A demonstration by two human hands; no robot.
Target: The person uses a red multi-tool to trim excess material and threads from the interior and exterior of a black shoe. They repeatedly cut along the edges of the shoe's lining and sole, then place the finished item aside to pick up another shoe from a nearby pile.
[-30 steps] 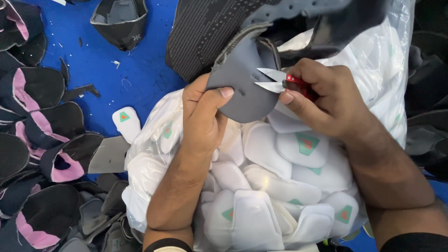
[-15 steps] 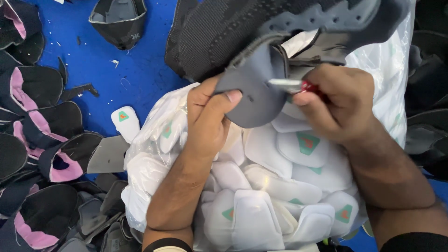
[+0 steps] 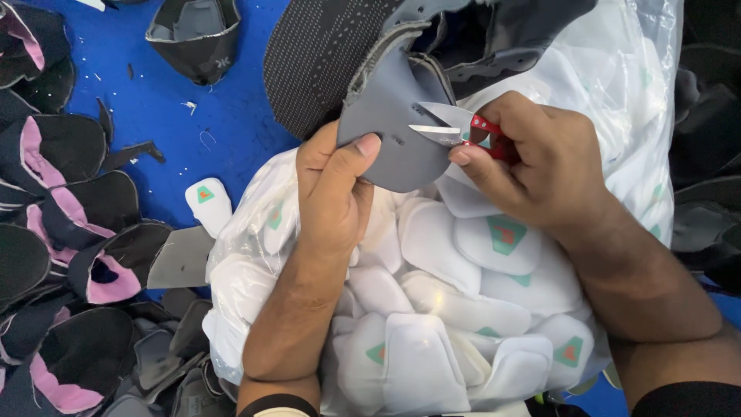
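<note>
My left hand (image 3: 333,191) pinches the grey tongue (image 3: 390,123) of a dark knitted shoe upper (image 3: 324,54), thumb pressed on the tongue's lower edge. My right hand (image 3: 532,166) grips small red-handled thread snips (image 3: 451,130), whose blades stand slightly apart with their tips over the tongue's right side. Both hands work above a clear plastic bag (image 3: 247,255) filled with white padded pieces bearing green and red marks.
A blue table surface (image 3: 193,131) lies at upper left. Several black uppers with pink lining (image 3: 69,255) are stacked along the left edge. One black upper (image 3: 193,38) sits at top. A loose white piece (image 3: 207,202) lies beside the bag. Dark pieces (image 3: 706,154) crowd the right edge.
The snips' blades, closed half a second ago, have parted again over the tongue. The upper shifted slightly, and my left thumb stays on the tongue's edge.
</note>
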